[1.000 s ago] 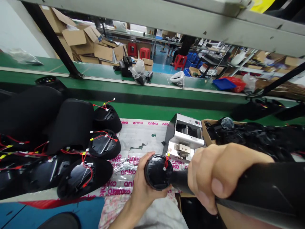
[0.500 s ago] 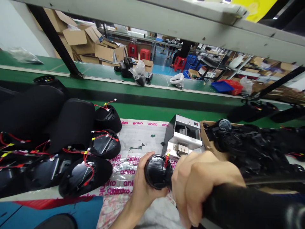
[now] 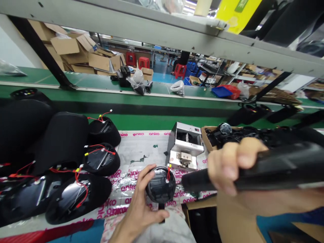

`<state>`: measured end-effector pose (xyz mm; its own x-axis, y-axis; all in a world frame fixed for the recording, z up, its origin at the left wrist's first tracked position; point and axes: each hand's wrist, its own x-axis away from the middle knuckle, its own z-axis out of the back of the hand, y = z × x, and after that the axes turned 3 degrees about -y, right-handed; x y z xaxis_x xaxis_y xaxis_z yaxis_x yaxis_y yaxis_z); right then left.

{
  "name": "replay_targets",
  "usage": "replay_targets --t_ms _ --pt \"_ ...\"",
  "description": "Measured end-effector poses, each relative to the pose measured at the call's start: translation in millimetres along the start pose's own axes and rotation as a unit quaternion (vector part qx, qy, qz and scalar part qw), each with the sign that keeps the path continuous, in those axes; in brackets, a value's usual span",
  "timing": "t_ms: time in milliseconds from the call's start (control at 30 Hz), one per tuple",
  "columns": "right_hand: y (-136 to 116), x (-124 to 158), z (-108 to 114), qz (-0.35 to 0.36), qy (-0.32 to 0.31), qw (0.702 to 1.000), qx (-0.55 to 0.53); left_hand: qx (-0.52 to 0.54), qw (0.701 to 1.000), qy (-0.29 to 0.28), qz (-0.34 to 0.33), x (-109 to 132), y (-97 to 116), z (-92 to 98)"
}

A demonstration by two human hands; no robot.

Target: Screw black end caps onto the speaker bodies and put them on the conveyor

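My left hand (image 3: 141, 202) curls round the left side of a round black housing (image 3: 161, 185), fingers at its upper rim and thumb below. Its dark hollow side faces up, and red wires with a small yellow-and-white connector (image 3: 169, 167) rise from it. In my right hand (image 3: 235, 162) is a long black tool, apparently an electric screwdriver (image 3: 280, 165), lying nearly level and blurred by motion. Its narrower front end (image 3: 196, 181) points left at the housing, a small gap apart. A silver machine like a screw feeder (image 3: 186, 145) stands just beyond.
Black fabric-covered cylinders (image 3: 62, 135) with red-wired ends crowd the left. A cardboard box (image 3: 209, 141) of black parts stands right of the silver machine. Pink-printed plastic sheeting (image 3: 136, 143) covers the bench. A grey shelf beam (image 3: 141, 28) crosses above, with a dark post (image 3: 42, 54) at left.
My right hand has lifted and moved right with the tool, away from the housing. My left hand still holds the housing, its fingers spread more. The view has turned slightly right.
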<state>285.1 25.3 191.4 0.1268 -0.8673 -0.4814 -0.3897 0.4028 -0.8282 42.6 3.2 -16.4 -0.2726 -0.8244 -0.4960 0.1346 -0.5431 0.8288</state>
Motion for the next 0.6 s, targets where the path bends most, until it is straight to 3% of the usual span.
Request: replay_targets --t_ms 133,233,333,433,533,600 --pt "4.6 -8.8 24.7 0.066 0.063 0.993 0.071 -0.047 0.99 -0.131 -0.008 -3.2 1.8 41.5" --pt "39.6 -6.8 37.3 0.113 0.095 0.981 0.123 -0.096 0.985 -0.141 -0.032 -10.6 1.9 56.6" --pt "74.4 0.8 38.6 0.118 0.115 0.976 0.144 -0.111 0.984 -0.129 -0.06 -17.2 1.7 57.0" --pt "90.3 4.9 37.0 0.113 0.114 0.977 0.14 -0.111 0.984 -0.12 -0.07 -21.6 3.8 53.6" --pt "84.6 1.2 39.8 0.052 0.092 0.992 0.073 -0.11 0.984 -0.11 -0.081 -24.1 7.4 50.9" --pt "67.1 -2.2 43.8 0.004 0.078 0.997 0.025 -0.109 0.985 -0.102 -0.084 -24.8 9.1 48.6"
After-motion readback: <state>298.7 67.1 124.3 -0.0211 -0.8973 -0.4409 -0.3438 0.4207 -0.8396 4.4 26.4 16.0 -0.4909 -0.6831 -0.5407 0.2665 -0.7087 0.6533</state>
